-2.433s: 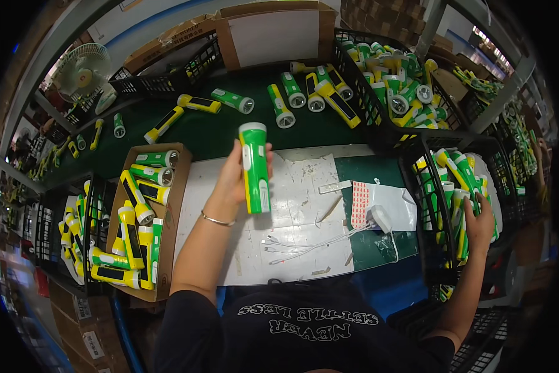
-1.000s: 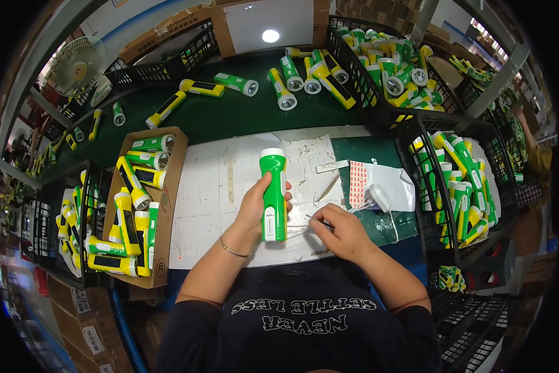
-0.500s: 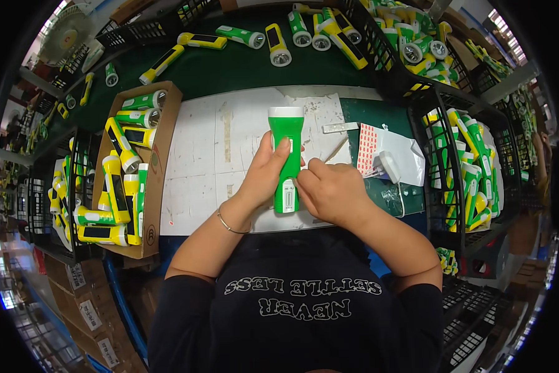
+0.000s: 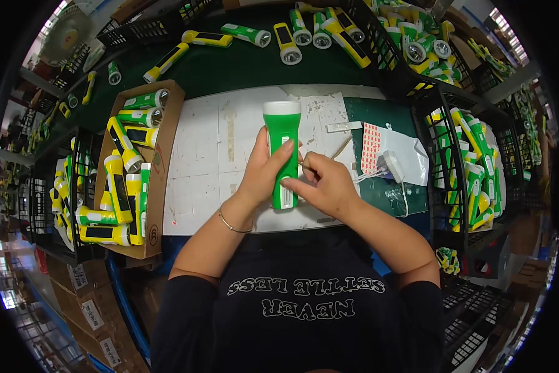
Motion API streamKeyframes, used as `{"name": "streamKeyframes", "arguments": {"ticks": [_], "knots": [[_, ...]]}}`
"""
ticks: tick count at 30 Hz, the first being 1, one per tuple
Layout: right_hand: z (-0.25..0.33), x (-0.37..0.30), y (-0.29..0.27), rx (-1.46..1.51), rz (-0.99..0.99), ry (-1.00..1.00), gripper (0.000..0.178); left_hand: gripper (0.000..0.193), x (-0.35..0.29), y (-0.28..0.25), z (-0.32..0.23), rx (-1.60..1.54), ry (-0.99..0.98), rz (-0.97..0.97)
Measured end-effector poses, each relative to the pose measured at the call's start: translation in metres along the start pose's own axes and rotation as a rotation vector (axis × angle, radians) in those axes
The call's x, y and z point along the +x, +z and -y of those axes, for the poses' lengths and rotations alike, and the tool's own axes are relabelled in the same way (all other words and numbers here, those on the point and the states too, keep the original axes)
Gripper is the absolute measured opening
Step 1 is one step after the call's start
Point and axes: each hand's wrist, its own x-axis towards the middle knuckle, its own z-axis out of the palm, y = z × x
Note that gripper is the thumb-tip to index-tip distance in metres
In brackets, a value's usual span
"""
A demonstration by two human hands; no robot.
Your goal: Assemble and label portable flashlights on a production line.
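Flashlight (image 4: pixel 282 127) is wrapped in the left hand (image 4: pixel 261 172); right hand (image 4: pixel 331 189) pinches a cable (image 4: pixel 365 175) beside it, likely plugging in, next needing steady alignment.

Workshop, crates (image 4: pixel 399 78) of flashlights (image 4: pixel 474 177)

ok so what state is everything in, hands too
green plastic flashlight with white head rim: held, lens facing away, lit or unlit unclear
left hand: wrapped around the flashlight
right hand: fingers curled, thumb over the flashlight
brown cardboard box: uncovered, holding yellow-and-green flashlights
black plastic crate, nearer right: uncovered, filled likewise
boxy white plastic charger: lying down, cable attached
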Motion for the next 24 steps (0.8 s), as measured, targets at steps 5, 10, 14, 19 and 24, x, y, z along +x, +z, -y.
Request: {"name": "streamKeyframes", "arguments": {"ticks": [5, 10, 14, 19, 24], "knots": [[-0.013, 0.005, -0.022, 0.11, -0.056, 0.069, 0.041, 0.031, -0.004, -0.009, -0.004, 0.265, -0.076, -0.025], [-0.01, 0.023, -0.05, 0.171, 0.029, 0.097, 0.028, 0.045, -0.012, -0.019, -0.013, 0.838, 0.128, 0.105], [-0.008, 0.034, -0.063, 0.065, 0.396, 0.009, 0.066, 0.05, -0.021, -0.008, -0.039, 1.368, 0.281, 0.293], [-0.021, 0.024, -0.073, 0.171, 0.395, 0.142, 0.067, 0.039, -0.031, -0.035, -0.075, 1.651, 0.028, 0.356], [-0.019, 0.026, -0.07, 0.313, 0.37, 0.089, 0.065, 0.034, -0.042, -0.047, -0.084, 1.627, -0.074, 0.356]]}}
